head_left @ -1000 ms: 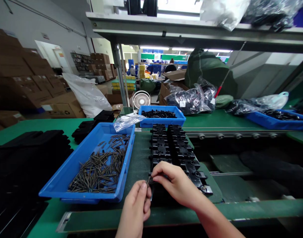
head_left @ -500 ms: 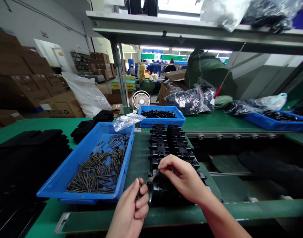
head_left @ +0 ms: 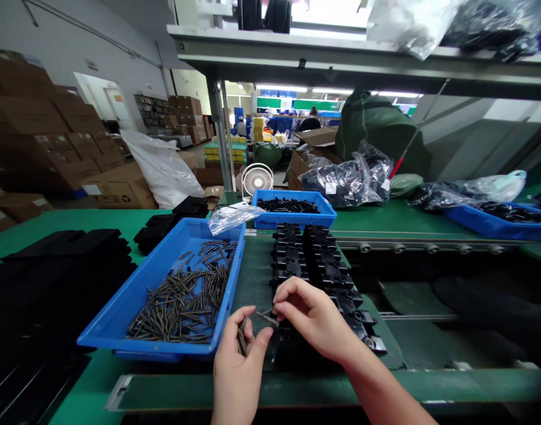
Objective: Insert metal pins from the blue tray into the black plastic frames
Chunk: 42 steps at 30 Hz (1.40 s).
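My left hand (head_left: 241, 360) is curled around several thin metal pins (head_left: 243, 337), just right of the blue tray's near corner. My right hand (head_left: 308, 313) pinches the end of a thin pin (head_left: 267, 317) between thumb and fingertips, close to my left hand's fingers. Two rows of black plastic parts (head_left: 292, 257) run away from me on the green mat, partly hidden by my right hand and forearm. Many loose pins (head_left: 182, 304) lie in the large blue tray (head_left: 113, 301) on the left.
Black parts (head_left: 67, 254) are stacked at the left. A second blue tray (head_left: 297, 222) holds small black pieces beyond the rows, beside a white fan (head_left: 257, 179). A metal shelf (head_left: 332, 53) spans overhead. Plastic bags (head_left: 350, 180) lie at the back.
My right hand has moved slightly left, off the black parts and toward my left hand, where a pin now shows at its fingertips. My left hand's thumb and fingers have spread somewhat.
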Tool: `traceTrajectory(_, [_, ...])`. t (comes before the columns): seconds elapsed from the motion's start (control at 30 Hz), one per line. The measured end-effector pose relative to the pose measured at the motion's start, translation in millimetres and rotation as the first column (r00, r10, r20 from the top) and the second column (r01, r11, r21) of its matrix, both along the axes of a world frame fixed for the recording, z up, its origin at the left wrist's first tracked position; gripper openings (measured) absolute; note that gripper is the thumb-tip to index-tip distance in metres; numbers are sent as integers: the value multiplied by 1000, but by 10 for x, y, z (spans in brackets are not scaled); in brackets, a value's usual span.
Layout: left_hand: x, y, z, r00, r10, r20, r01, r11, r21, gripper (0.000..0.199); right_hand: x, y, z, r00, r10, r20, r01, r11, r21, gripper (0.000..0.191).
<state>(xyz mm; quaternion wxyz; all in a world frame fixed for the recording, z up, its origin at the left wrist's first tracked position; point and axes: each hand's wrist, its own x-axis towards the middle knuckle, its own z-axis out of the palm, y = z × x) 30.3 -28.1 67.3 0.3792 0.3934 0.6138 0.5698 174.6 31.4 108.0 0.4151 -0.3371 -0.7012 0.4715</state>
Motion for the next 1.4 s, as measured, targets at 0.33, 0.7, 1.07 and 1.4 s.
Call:
traceTrajectory(0.33, [-85, 1, 3, 966, -14, -258, 66, 979, 194, 5, 8, -23, -4, 995, 62, -75, -68, 995, -78, 7])
traceTrajectory(0.7, [116, -145, 32, 799, -252, 546, 324, 945, -38, 37, 126, -188, 98, 997, 60, 43, -69, 967, 244, 13])
traceTrajectory(1.07, [308, -218, 121, 970, 43, -237, 20, 966, 257, 6, 116, -230, -54, 962, 62, -266, -125, 967, -224, 21])
traceTrajectory(1.4, [297, -210, 154, 851, -279, 444, 335, 941, -51, 36, 270, -335, -1, 957, 62, -283, -91, 992, -90, 12])
